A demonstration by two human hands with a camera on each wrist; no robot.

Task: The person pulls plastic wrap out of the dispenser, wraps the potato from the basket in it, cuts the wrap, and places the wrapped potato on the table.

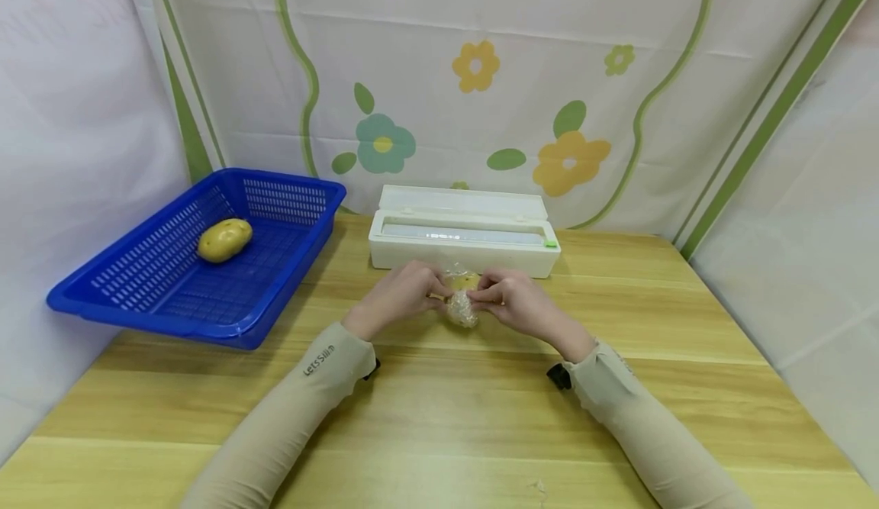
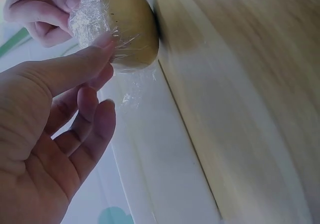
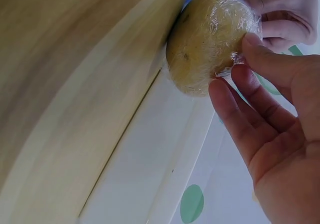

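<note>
Between my two hands a potato (image 3: 192,49) rests on the table, covered in clear plastic wrap (image 2: 92,19) that is bunched and crinkled on top. From the left, my left hand (image 1: 407,295) pinches the wrap with thumb and forefinger, its other fingers loosely bent in the left wrist view. On the opposite side my right hand (image 1: 518,301) pinches the wrap too, thumb against fingers, as the right wrist view shows. Right behind the hands stands a white cling film box (image 1: 467,253) with its lid raised.
At the left is a blue plastic basket (image 1: 275,295) with a bare potato (image 1: 225,240) in it. A small scrap of film (image 1: 539,486) lies near the front edge of the wooden table (image 1: 426,417). A flowered cloth (image 1: 426,51) hangs behind.
</note>
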